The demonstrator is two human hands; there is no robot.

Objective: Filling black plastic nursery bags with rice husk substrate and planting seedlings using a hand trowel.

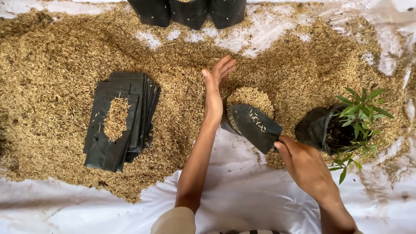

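Black trowel (255, 125) gripped in right hand (303, 167)'s curled fingers; left hand (215, 89) stands edge-on, fingers straight and together, against a husk-filled grow bag (249, 99).

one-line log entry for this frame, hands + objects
left hand: open, against filled bag | right hand: holds trowel over bag | seedling bag right | flat bag stack left

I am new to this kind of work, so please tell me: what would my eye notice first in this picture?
First, the wide heap of golden husks that covers most of the white sheet. In the middle, the left hand rests against a black bag full of husks, while the right hand holds a dark trowel over it. A green seedling stands in another bag at the right, and a stack of flat bags lies at the left.
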